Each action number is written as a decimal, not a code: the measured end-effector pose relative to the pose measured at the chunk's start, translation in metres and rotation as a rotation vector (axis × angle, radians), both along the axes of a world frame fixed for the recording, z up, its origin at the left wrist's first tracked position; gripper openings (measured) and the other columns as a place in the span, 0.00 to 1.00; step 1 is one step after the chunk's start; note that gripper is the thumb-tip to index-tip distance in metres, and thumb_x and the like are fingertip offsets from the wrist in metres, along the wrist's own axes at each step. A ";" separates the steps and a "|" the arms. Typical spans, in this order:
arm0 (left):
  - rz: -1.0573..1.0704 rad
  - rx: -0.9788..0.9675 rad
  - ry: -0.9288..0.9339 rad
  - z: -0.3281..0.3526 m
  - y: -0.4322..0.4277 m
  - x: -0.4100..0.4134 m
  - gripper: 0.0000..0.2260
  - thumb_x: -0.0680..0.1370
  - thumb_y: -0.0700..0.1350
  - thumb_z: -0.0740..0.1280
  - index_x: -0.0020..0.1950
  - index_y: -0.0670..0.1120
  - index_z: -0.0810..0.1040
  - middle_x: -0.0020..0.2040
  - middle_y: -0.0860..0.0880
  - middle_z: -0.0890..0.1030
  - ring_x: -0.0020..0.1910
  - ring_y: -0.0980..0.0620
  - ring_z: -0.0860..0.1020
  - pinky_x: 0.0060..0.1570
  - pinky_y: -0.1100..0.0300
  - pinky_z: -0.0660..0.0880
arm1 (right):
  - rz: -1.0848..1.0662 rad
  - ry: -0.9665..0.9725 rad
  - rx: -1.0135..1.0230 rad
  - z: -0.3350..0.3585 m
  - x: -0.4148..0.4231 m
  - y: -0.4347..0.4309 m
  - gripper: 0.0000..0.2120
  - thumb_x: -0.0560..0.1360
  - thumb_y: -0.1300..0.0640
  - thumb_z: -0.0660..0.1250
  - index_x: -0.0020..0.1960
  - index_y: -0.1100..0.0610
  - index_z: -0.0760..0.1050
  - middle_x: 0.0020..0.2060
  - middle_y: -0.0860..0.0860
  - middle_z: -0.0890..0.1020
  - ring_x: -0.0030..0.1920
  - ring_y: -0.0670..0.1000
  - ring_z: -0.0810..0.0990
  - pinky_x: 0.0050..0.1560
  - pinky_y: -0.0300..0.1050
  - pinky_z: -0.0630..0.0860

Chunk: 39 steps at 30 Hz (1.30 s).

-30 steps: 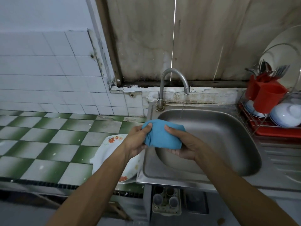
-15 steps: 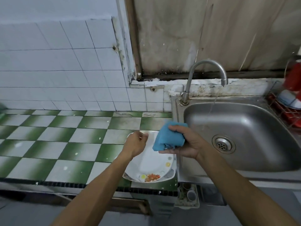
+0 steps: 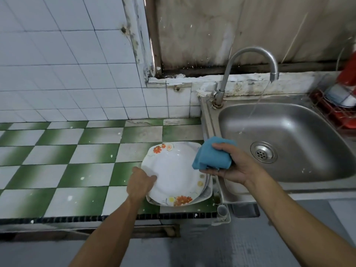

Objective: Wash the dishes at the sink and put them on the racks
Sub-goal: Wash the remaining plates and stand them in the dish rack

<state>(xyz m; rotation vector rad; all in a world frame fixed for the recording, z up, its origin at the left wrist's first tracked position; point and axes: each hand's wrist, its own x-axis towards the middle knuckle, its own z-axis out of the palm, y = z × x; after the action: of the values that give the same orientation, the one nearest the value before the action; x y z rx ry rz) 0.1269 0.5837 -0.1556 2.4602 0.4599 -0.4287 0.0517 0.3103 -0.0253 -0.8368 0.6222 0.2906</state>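
Observation:
A stack of white square plates [image 3: 173,170] with orange flower prints lies on the green-and-white tiled counter, just left of the steel sink [image 3: 289,143]. My left hand [image 3: 141,183] grips the left edge of the top plate, thumb on its face. My right hand [image 3: 234,167] holds a folded blue cloth [image 3: 211,156] over the sink's left rim, beside the plates. A thin stream of water runs from the curved tap [image 3: 250,60] into the basin.
A red wire rack [image 3: 335,110] with bowls and a red cup stands at the far right edge. The drain [image 3: 263,152] sits mid-basin. White wall tiles rise behind the counter [image 3: 57,160].
My left hand let go of the cloth and moved down-left to take the plate's edge. The cloth stayed in my right hand. My view swung left.

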 end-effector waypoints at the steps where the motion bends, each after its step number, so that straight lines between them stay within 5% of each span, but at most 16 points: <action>1: 0.038 -0.075 -0.017 0.001 0.003 0.004 0.30 0.73 0.50 0.76 0.66 0.34 0.70 0.61 0.39 0.78 0.59 0.38 0.78 0.55 0.47 0.78 | -0.019 -0.002 0.010 -0.001 0.000 -0.001 0.30 0.69 0.61 0.74 0.70 0.58 0.71 0.66 0.64 0.75 0.62 0.66 0.78 0.48 0.72 0.80; 7: 0.187 -0.482 -0.118 0.012 0.019 0.007 0.17 0.79 0.42 0.69 0.64 0.33 0.75 0.55 0.38 0.80 0.49 0.40 0.78 0.41 0.53 0.77 | -0.059 -0.046 0.052 0.004 -0.003 -0.008 0.29 0.71 0.60 0.74 0.70 0.57 0.71 0.67 0.64 0.74 0.63 0.68 0.78 0.58 0.76 0.74; 11: 0.277 -0.715 -0.113 0.011 0.036 0.001 0.17 0.80 0.40 0.67 0.68 0.36 0.74 0.60 0.37 0.81 0.54 0.38 0.81 0.47 0.49 0.80 | -0.076 -0.079 0.069 0.009 -0.006 -0.011 0.26 0.73 0.61 0.73 0.70 0.56 0.71 0.69 0.64 0.73 0.64 0.69 0.77 0.62 0.76 0.72; 17: 0.230 -0.882 -0.151 0.064 0.021 0.008 0.14 0.80 0.37 0.66 0.66 0.41 0.77 0.57 0.42 0.83 0.53 0.40 0.82 0.44 0.48 0.83 | -0.093 -0.140 0.057 0.024 -0.018 -0.020 0.18 0.76 0.61 0.69 0.65 0.57 0.72 0.62 0.63 0.77 0.61 0.67 0.79 0.49 0.72 0.79; 21: 0.157 -0.900 -0.177 0.121 -0.014 0.014 0.11 0.78 0.36 0.66 0.59 0.43 0.79 0.52 0.44 0.84 0.48 0.42 0.83 0.52 0.40 0.80 | -0.170 -0.179 0.034 0.041 -0.022 -0.032 0.18 0.75 0.61 0.70 0.64 0.58 0.73 0.60 0.63 0.79 0.61 0.64 0.79 0.54 0.72 0.77; 26: 0.022 -0.874 -0.253 0.180 -0.077 0.015 0.12 0.77 0.37 0.66 0.59 0.47 0.79 0.51 0.46 0.84 0.42 0.47 0.81 0.31 0.58 0.78 | -0.294 -0.216 -0.035 0.060 -0.030 -0.063 0.13 0.77 0.60 0.69 0.61 0.58 0.74 0.59 0.62 0.79 0.60 0.62 0.80 0.59 0.69 0.77; 28: -0.074 -0.784 -0.317 0.197 -0.107 0.011 0.12 0.78 0.39 0.66 0.61 0.47 0.76 0.52 0.47 0.83 0.44 0.48 0.81 0.33 0.57 0.79 | -0.352 -0.232 -0.086 0.067 -0.036 -0.081 0.11 0.77 0.60 0.69 0.59 0.58 0.73 0.58 0.61 0.79 0.60 0.61 0.80 0.60 0.69 0.76; 31: -0.256 -0.482 -0.462 0.213 -0.150 0.001 0.10 0.79 0.44 0.65 0.59 0.47 0.70 0.52 0.47 0.80 0.47 0.44 0.80 0.48 0.47 0.81 | -0.385 -0.243 -0.246 0.072 -0.043 -0.102 0.09 0.79 0.62 0.67 0.58 0.58 0.72 0.53 0.59 0.78 0.54 0.59 0.80 0.48 0.60 0.81; 34: -0.438 -0.294 -0.610 0.216 -0.187 -0.013 0.10 0.80 0.45 0.62 0.60 0.50 0.66 0.47 0.49 0.78 0.42 0.45 0.79 0.41 0.48 0.80 | -0.352 -0.249 -0.496 0.065 -0.046 -0.120 0.09 0.79 0.61 0.67 0.58 0.55 0.72 0.54 0.60 0.78 0.52 0.58 0.79 0.47 0.58 0.79; 36: -0.521 -0.321 -0.667 0.217 -0.209 -0.022 0.14 0.81 0.42 0.61 0.66 0.51 0.68 0.50 0.51 0.79 0.43 0.48 0.79 0.38 0.55 0.76 | -0.322 -0.247 -0.639 0.059 -0.045 -0.130 0.08 0.79 0.60 0.66 0.56 0.52 0.71 0.55 0.59 0.77 0.52 0.58 0.79 0.52 0.61 0.79; 39: -0.444 -0.627 -0.464 0.215 -0.239 -0.028 0.17 0.82 0.41 0.58 0.69 0.55 0.70 0.55 0.52 0.78 0.48 0.52 0.77 0.38 0.58 0.76 | -0.253 -0.265 -0.889 0.057 -0.036 -0.140 0.14 0.82 0.56 0.63 0.65 0.51 0.63 0.57 0.55 0.74 0.53 0.53 0.78 0.56 0.61 0.79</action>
<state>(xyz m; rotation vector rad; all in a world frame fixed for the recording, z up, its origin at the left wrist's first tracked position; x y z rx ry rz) 0.0989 0.3451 0.0592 1.9328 -0.3740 -0.1271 0.0161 0.1700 0.0313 -1.5968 0.5945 -0.3622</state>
